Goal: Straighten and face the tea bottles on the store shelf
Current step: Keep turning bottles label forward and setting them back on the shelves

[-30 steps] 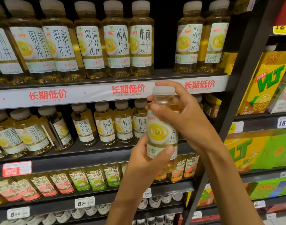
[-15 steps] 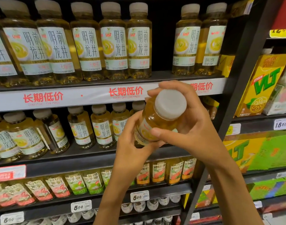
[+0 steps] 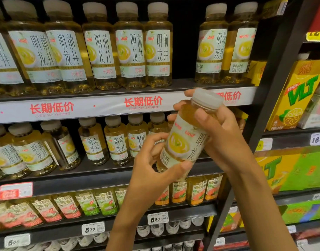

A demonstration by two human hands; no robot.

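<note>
**Shelf access: gaps and obstructions**

Open slot: on the top shelf (image 3: 119,91), at your 1 o'clock, a dark gap separates the five-bottle run, ending at the fifth bottle (image 3: 158,46), from the pair of bottles (image 3: 226,44) further right. You could pass a hand in there.

Obstructions: both your hands, the left hand (image 3: 152,171) and the right hand (image 3: 222,134), hold a tilted tea bottle (image 3: 184,140) in front of the middle shelf's right end, blocking it.

Middle shelf, 9 o'clock: one turned bottle (image 3: 64,145) leans against its neighbours; no gap there.

Right boundary: the slanting black upright (image 3: 275,98) at 3 o'clock closes the bay; the yellow cartons (image 3: 298,95) stand beyond it.
</note>
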